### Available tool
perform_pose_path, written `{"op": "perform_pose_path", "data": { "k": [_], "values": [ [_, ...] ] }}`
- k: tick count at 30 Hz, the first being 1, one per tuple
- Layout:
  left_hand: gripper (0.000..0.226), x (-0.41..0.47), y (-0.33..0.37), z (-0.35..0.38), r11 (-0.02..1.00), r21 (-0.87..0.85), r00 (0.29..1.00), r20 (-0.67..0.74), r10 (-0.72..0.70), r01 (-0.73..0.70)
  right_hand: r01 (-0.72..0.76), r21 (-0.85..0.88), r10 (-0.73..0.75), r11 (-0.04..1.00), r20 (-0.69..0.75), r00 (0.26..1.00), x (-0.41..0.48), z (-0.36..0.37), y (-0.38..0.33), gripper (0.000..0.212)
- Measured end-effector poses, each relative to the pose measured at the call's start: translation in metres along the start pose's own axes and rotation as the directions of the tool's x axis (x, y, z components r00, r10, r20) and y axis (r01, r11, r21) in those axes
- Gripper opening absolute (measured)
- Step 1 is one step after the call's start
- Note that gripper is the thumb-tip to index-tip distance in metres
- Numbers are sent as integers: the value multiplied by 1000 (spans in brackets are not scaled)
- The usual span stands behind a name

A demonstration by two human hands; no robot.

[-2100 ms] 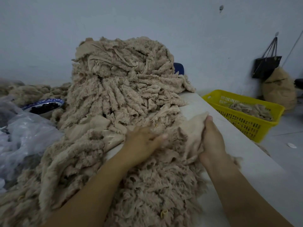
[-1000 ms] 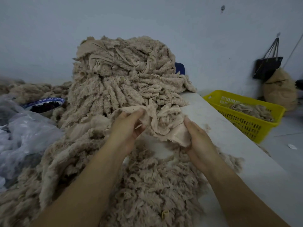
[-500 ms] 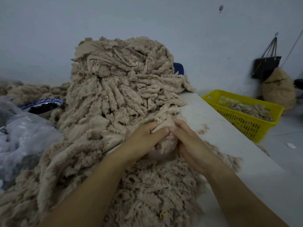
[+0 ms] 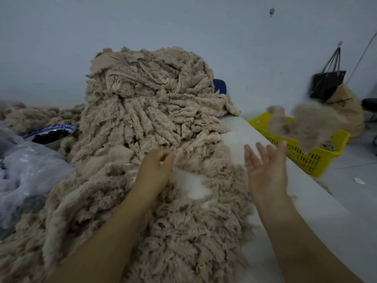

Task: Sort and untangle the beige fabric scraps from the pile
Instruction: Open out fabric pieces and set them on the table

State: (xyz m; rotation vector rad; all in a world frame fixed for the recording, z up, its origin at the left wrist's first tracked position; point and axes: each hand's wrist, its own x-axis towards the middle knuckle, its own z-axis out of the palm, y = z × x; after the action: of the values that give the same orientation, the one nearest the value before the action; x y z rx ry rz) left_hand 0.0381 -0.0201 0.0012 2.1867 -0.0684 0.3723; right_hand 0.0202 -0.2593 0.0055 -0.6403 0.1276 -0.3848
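scrap (image 4: 306, 127) both hands were bunching is now flying over the basket (image 4: 304, 160), far right | right hand (image 4: 265, 168) spreading wide, empty | left hand (image 4: 157, 166) curling on pile (image 4: 142, 111), grip unclear | sorting's progressing

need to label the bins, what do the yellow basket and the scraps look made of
The yellow basket: likely moulded plastic, from its perforated grid wall and bright colour. The scraps: soft fleecy fabric, matte, with fuzzy frayed edges; fibre type unclear.
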Motion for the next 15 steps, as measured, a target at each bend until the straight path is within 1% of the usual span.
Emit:
{"op": "perform_pose_path", "data": {
  "k": [1,3,5,6,7,8,11,13,15],
  "values": [
    [22,3,-9,1,992,125,1000,3,-2,2,-51,-89,49,995,-31,998,-1,-2,8,60],
    [38,4,-23,1,926,375,998,31,-58,43,-145,-275,141,950,-35,989,-4,-1,24,42],
    [49,4,-34,0,862,495,986,59,-155,106,-167,-402,180,900,-6,984,-5,3,30,26],
    [46,5,-36,-1,851,513,983,64,-174,117,-161,-453,186,877,11,983,-5,4,32,21],
    [35,5,-37,-3,865,488,985,60,-162,113,-150,-491,191,858,35,981,-5,3,33,19],
    [22,5,-37,-3,900,425,989,58,-138,101,-137,-521,196,843,60,979,-5,3,34,19],
    [25,-2,-21,-2,974,223,995,82,-60,40,-92,-607,228,789,151,962,-10,3,40,23],
    [29,-8,0,-1,996,70,996,62,58,-62,-91,-636,290,766,216,932,-16,5,43,30],
    [28,-15,20,3,980,-63,980,54,192,-189,-120,-642,376,757,278,884,-23,9,45,38]
  ]
}}
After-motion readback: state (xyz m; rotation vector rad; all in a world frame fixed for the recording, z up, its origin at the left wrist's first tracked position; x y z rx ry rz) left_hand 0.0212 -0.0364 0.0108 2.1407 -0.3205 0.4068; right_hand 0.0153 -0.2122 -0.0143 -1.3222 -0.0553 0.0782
